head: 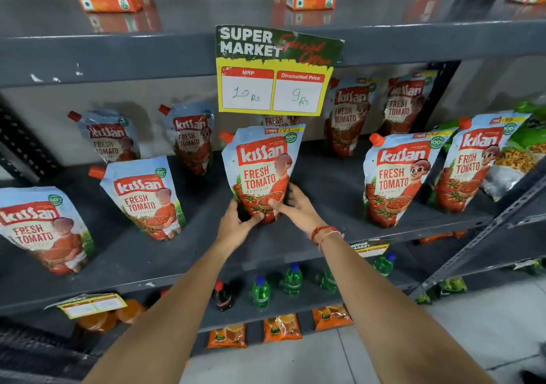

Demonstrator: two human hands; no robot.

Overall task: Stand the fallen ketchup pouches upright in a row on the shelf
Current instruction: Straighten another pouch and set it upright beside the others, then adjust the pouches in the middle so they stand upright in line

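Ketchup pouch [261, 174] upright, gripped by both hands

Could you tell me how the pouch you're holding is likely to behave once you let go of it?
The pouch looks soft-walled, so it will probably flex rather than stay stiff. Both the left hand and right hand steady its narrow base, so it may tip easily. Its glossy film could be slippery on the shelf.
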